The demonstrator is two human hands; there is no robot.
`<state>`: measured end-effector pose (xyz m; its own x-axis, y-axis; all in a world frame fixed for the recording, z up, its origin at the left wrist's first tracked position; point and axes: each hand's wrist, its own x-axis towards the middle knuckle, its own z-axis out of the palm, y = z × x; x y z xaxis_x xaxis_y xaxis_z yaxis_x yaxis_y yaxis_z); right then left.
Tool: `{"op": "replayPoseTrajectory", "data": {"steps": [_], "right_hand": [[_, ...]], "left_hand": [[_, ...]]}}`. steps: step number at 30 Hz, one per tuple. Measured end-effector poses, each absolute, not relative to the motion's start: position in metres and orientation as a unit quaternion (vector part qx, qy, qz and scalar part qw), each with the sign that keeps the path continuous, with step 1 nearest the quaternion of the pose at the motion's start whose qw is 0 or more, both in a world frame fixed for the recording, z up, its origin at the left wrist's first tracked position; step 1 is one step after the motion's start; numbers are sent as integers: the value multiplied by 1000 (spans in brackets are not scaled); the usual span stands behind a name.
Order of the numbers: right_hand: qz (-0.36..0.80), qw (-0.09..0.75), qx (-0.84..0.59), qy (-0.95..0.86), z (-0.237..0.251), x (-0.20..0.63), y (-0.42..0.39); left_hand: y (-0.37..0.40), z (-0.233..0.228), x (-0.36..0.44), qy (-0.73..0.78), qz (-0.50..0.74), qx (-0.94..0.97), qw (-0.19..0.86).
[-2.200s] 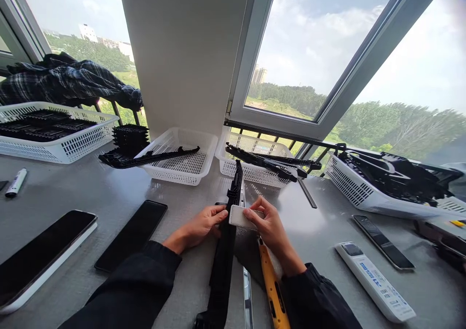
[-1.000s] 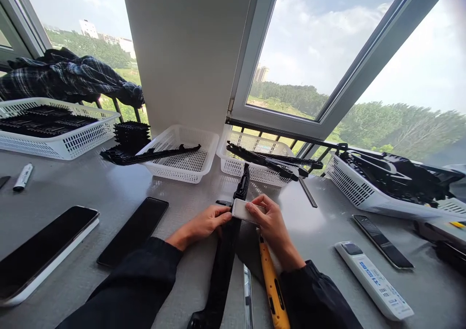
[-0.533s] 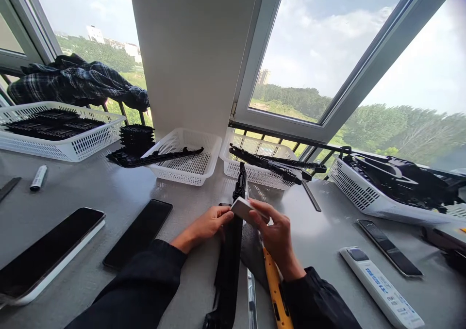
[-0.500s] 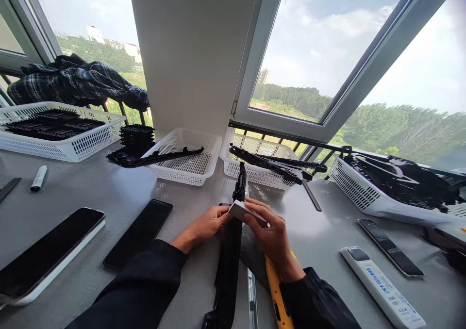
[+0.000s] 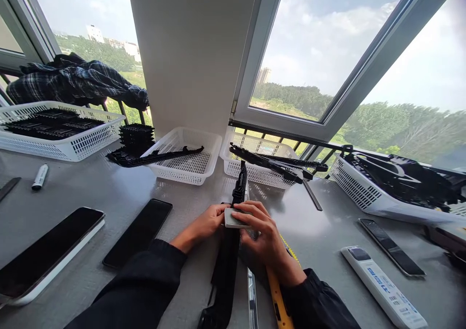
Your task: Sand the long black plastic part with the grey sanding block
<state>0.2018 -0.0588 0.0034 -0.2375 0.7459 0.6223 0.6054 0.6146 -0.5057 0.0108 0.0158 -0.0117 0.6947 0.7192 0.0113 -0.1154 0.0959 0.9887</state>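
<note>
Right hand (image 5: 262, 234) presses white block (image 5: 233, 218) onto black strip (image 5: 227, 256); left hand (image 5: 204, 224) grips strip, steadying. Next judged: firm, even pressure.

In front of you, your left hand (image 5: 204, 224) and right hand (image 5: 262, 237) meet on a small white rectangular block (image 5: 233, 219) that sits across a long black plastic strip (image 5: 228, 251). A yellow-handled tool (image 5: 278, 297) lies under your right wrist; a white remote control (image 5: 384, 287) lies further right, and white mesh baskets (image 5: 189, 161) stand behind.
</note>
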Motion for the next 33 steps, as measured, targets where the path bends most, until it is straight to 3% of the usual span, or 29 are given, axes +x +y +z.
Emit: {"op": "replayPoseTrajectory", "data": {"steps": [11, 25, 33], "right_hand": [[47, 468, -513, -718, -6, 215, -52], [127, 430, -520, -727, -13, 212, -49], [105, 453, -538, -703, -14, 220, -46]], "left_hand": [[14, -7, 7, 253, 271, 601, 709], [18, -15, 11, 322, 342, 601, 647], [14, -9, 10, 302, 294, 608, 673]]}}
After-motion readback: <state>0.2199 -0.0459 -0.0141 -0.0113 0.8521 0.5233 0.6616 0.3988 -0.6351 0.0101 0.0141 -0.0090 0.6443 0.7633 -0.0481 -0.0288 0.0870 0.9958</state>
